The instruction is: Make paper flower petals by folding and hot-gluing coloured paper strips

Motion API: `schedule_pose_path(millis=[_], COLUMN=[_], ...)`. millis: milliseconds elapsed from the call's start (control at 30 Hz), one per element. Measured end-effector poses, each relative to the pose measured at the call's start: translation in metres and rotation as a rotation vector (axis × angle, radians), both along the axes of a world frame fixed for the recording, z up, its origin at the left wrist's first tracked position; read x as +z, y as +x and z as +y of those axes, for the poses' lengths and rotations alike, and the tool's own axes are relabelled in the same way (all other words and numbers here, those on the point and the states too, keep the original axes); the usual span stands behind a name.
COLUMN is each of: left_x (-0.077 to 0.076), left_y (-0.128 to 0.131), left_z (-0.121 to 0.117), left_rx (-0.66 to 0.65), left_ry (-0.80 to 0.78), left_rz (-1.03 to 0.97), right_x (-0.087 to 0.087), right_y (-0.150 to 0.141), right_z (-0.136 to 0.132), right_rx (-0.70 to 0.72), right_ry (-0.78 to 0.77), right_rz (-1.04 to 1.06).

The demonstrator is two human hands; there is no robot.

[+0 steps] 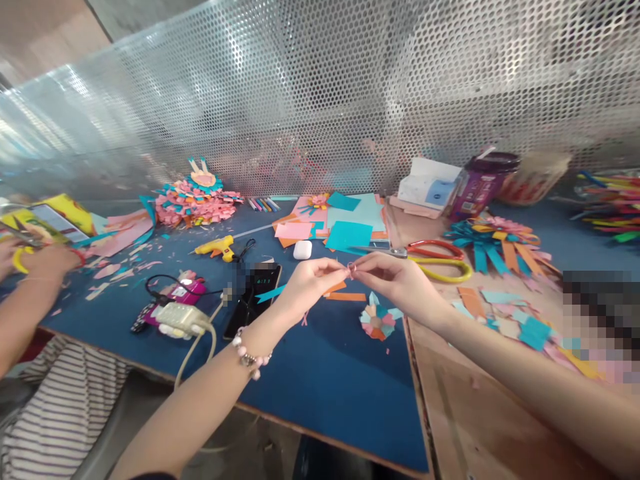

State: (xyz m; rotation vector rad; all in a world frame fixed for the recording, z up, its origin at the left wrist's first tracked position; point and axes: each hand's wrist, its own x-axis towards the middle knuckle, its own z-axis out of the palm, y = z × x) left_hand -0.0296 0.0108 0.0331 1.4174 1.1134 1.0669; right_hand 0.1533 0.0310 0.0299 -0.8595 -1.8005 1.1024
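My left hand (313,288) and my right hand (395,280) meet above the blue tabletop. Their fingertips pinch a small pink paper strip (352,268) from both sides; the fingers hide most of it. Just below my right hand lies a paper flower (379,317) in teal, pink and peach. Orange paper strips (345,296) rest behind and under my left hand. Beyond my right fingers are scissors (440,260) with red and yellow handles. A white earbud case (303,250) sits behind my left hand, and a black phone (253,300) lies left of it.
At the back are coloured paper sheets (350,220) and a pink paper heap (195,200). A yellow glue gun (217,249) and a corded power strip (183,319) lie left. Paper scraps (535,330) and a purple cup (483,183) are right. Another person's hand (47,260) holds yellow-handled scissors.
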Motion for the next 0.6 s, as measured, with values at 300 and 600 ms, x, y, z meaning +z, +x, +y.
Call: schedule_pose_path(millis=[300, 600], left_x=[-0.0004, -0.0023], left_y=[-0.0008, -0.0002], left_z=[-0.0001, 0.0005], left_rx=[-0.002, 0.01], left_ry=[-0.008, -0.015], left_rz=[0.023, 0.037], right_x=[-0.002, -0.003], right_y=[-0.0003, -0.0031], right_z=[-0.0012, -0.0025], right_rx=[-0.017, -0.018], right_ry=[0.029, 0.038], right_rz=[-0.009, 0.012])
